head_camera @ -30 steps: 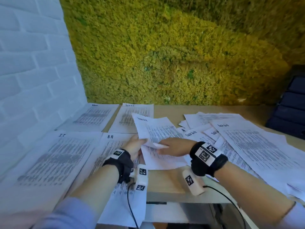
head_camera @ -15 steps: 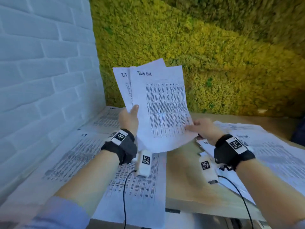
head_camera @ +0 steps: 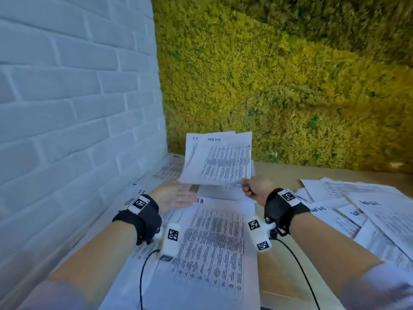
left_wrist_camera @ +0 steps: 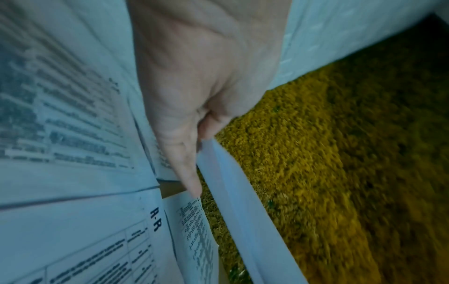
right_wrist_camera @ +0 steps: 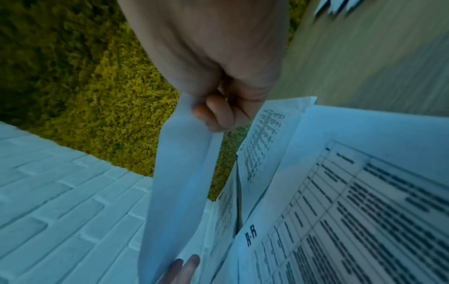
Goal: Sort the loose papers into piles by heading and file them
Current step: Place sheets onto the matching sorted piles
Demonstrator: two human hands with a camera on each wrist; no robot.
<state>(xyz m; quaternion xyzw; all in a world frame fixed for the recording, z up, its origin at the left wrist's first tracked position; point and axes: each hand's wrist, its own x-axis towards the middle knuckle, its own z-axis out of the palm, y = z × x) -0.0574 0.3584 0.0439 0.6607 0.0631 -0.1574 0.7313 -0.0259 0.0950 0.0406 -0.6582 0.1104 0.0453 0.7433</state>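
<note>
Two sheets (head_camera: 220, 161) pinched by right fingers (right_wrist_camera: 213, 113).

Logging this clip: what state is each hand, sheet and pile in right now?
Right hand: pinching the held sheets' corner.
Left hand: open, flat, holding nothing.
Held sheets: raised, fanned.
A-R pile: flat on the desk.
IT pile: flat, by the wall.
Loose papers: scattered, overlapping.

A wooden table (head_camera: 281, 175) runs across the lower part of the head view; behind the table, along its far edge, rises a wall of yellow-green moss (head_camera: 279, 86), patched darker toward the top right; at the table's left side stands a white-painted brick wall (head_camera: 73, 97), meeting the moss wall in a corner at the table's far left end.
</note>
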